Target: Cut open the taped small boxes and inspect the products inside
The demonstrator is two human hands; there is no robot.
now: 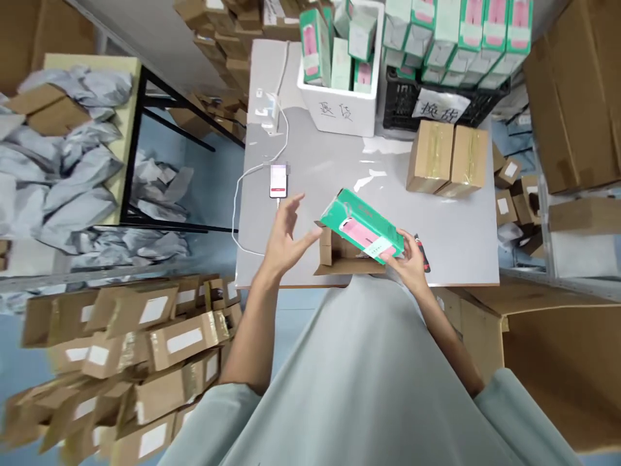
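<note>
The right hand (410, 265) is gripping the lower right end of a green box (363, 223) with a pink picture on it, its fingers (406, 238) closing on that end with the thumb lying along the near edge. The left hand (285, 243) is holding nothing; its fingers are standing wide of the thumb, to the left of the green box's far end. Below the green box, between the two sets of fingers, an open carton (324, 266) is sitting at the near edge of the counter (320, 149) (whether the two are touching, I cannot tell). Just beyond the left fingers a phone (278, 182) is lying with its screen lit, and a white cable (235, 217) is looping around to their left. A black-and-red tool (424, 254) is lying just right of the right fingers. Farther beyond them, two taped boxes (429, 158) are standing side by side, and past those a white bin (337, 116) and a black crate (400, 107) are holding more green-and-white boxes (436, 39).
</note>
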